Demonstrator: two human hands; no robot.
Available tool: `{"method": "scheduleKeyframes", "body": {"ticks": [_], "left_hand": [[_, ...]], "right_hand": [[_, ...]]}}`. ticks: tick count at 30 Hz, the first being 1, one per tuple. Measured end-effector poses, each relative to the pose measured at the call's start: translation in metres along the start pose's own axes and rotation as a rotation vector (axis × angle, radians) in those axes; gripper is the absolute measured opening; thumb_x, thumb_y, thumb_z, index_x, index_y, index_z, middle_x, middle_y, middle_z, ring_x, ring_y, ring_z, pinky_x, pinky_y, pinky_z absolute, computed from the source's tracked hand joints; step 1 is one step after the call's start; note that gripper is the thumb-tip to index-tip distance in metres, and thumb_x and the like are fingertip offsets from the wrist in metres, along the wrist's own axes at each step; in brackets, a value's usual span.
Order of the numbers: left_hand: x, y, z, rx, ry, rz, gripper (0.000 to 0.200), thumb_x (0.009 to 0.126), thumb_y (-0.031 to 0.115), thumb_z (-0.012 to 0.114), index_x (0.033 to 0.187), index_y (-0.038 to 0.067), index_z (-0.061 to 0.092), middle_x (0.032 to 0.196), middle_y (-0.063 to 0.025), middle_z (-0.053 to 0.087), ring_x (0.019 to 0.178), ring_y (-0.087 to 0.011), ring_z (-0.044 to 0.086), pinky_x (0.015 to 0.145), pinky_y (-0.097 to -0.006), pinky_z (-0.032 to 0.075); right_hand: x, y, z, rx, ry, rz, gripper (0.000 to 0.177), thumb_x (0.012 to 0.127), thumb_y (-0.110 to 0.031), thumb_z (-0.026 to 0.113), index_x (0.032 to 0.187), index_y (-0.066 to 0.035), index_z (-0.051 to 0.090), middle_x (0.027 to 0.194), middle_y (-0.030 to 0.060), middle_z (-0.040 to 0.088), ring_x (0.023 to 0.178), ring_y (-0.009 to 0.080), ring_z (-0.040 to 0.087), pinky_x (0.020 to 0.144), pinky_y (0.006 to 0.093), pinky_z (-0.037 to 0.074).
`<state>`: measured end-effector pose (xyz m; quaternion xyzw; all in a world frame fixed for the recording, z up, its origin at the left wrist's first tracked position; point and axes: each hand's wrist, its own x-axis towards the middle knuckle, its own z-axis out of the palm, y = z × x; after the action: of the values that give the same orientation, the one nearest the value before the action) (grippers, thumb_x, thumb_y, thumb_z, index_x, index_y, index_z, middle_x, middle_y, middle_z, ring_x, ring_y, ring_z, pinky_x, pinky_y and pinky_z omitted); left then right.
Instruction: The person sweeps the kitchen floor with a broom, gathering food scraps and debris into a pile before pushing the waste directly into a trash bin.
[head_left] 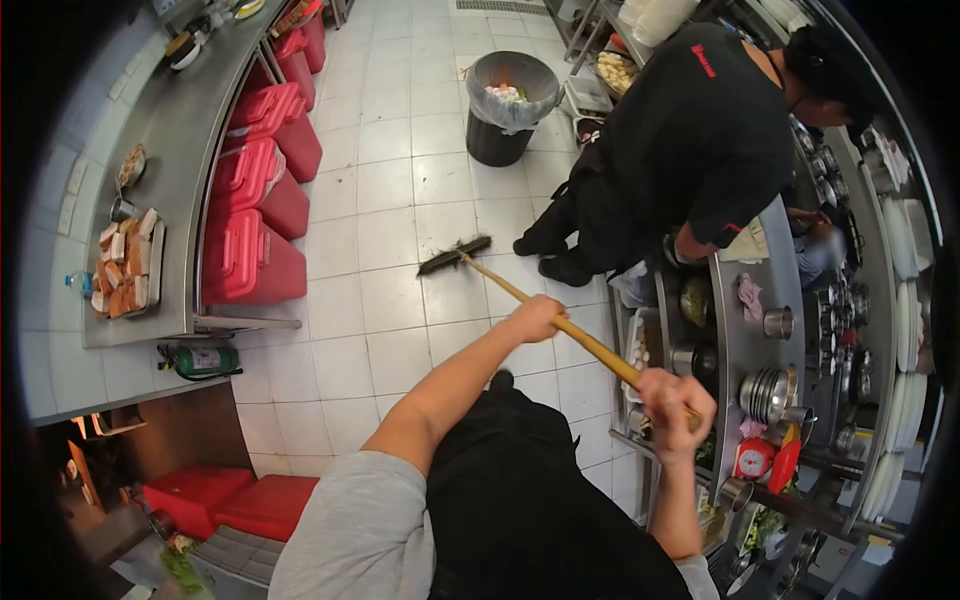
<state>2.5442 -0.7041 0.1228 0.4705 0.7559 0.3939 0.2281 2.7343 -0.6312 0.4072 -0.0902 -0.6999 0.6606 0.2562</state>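
Observation:
A long wooden broom handle slants across the middle of the view. My left hand is closed round its middle part, and my right hand grips it close to its top end. The dark broom head rests on the white tiled floor, ahead of my hands and a little to the left. Small dark specks lie on the tiles near the bristles.
A co-worker in black leans over the steel counter at right. A lined black bin holds scraps. Red tubs stand under the left counter; a green extinguisher lies near its end.

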Motion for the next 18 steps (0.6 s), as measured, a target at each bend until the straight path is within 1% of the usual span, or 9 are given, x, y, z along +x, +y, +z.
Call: {"method": "scheduleKeyframes", "body": {"ticks": [2,4,7,9,10,11,13,17,18], "left_hand": [[0.01,0.023,0.005,-0.072,-0.011,0.158,0.013,0.082,0.017,0.064,0.077,0.006,0.069,0.075,-0.0191,0.067,0.078,-0.0403,0.066,0.073,-0.0497,0.052],[0.009,0.045,0.003,-0.091,-0.123,0.185,0.013,0.082,0.018,0.064,0.077,0.007,0.068,0.076,-0.0189,0.067,0.078,-0.0396,0.066,0.073,-0.0498,0.052],[0.012,0.036,-0.005,-0.047,-0.305,0.091,0.021,0.087,0.022,0.062,0.075,0.005,0.066,0.077,-0.0188,0.067,0.078,-0.0401,0.065,0.073,-0.0507,0.051],[0.028,0.001,-0.022,-0.027,-0.291,0.105,0.023,0.088,0.024,0.062,0.075,0.005,0.066,0.077,-0.0191,0.066,0.079,-0.0407,0.064,0.074,-0.0509,0.051],[0.029,-0.019,-0.029,-0.02,-0.282,0.108,0.025,0.089,0.025,0.061,0.075,0.004,0.066,0.078,-0.0195,0.066,0.08,-0.0413,0.064,0.074,-0.0511,0.051],[0.033,-0.046,-0.033,0.007,-0.257,0.09,0.026,0.089,0.025,0.062,0.075,0.003,0.066,0.078,-0.0196,0.066,0.08,-0.0417,0.064,0.075,-0.0509,0.051],[0.046,-0.081,-0.057,0.068,-0.204,0.082,0.03,0.091,0.026,0.061,0.074,0.001,0.065,0.077,-0.0208,0.065,0.081,-0.0427,0.062,0.076,-0.0506,0.05],[0.086,-0.105,-0.105,0.141,-0.102,0.062,0.034,0.093,0.026,0.061,0.071,-0.001,0.062,0.076,-0.0205,0.064,0.081,-0.0419,0.061,0.076,-0.0497,0.049],[0.09,-0.1,-0.115,0.128,-0.121,0.068,0.034,0.093,0.026,0.061,0.071,-0.001,0.062,0.076,-0.0205,0.064,0.081,-0.0419,0.061,0.076,-0.0497,0.049]], "right_hand": [[-0.001,-0.02,-0.012,0.043,0.026,-0.053,0.03,0.092,-0.015,0.058,0.069,-0.009,0.04,0.056,0.0029,0.041,0.052,0.0161,0.043,0.069,0.0396,0.045],[-0.002,-0.035,-0.011,0.069,0.076,-0.067,0.032,0.093,-0.021,0.059,0.069,-0.01,0.041,0.054,0.0016,0.043,0.049,0.015,0.044,0.065,0.038,0.044],[0.002,-0.013,0.005,0.066,0.121,-0.076,0.031,0.092,-0.023,0.061,0.069,-0.01,0.044,0.054,0.0022,0.045,0.05,0.0153,0.046,0.064,0.0393,0.044],[0.018,0.013,0.015,0.088,0.109,-0.097,0.031,0.092,-0.023,0.062,0.069,-0.01,0.046,0.057,0.0039,0.05,0.052,0.0163,0.047,0.063,0.0405,0.044],[0.024,0.034,0.021,0.095,0.064,-0.1,0.031,0.094,-0.023,0.06,0.071,-0.01,0.044,0.058,0.0021,0.047,0.052,0.0157,0.043,0.065,0.0391,0.042],[0.033,0.053,0.03,0.103,0.057,-0.128,0.029,0.095,-0.018,0.058,0.07,-0.008,0.047,0.06,0.0043,0.05,0.053,0.0175,0.047,0.065,0.0417,0.046],[0.052,0.078,0.041,0.059,-0.02,-0.12,0.025,0.094,-0.012,0.058,0.071,-0.005,0.049,0.062,0.0054,0.052,0.058,0.0192,0.052,0.075,0.0456,0.05],[0.113,0.077,0.047,-0.051,-0.144,-0.05,0.023,0.09,-0.006,0.059,0.07,-0.005,0.05,0.064,0.0061,0.055,0.062,0.0205,0.056,0.081,0.0473,0.05],[0.126,0.068,0.049,-0.059,-0.128,-0.036,0.023,0.09,-0.006,0.059,0.07,-0.005,0.05,0.064,0.0061,0.055,0.062,0.0205,0.056,0.081,0.0473,0.05]]}}
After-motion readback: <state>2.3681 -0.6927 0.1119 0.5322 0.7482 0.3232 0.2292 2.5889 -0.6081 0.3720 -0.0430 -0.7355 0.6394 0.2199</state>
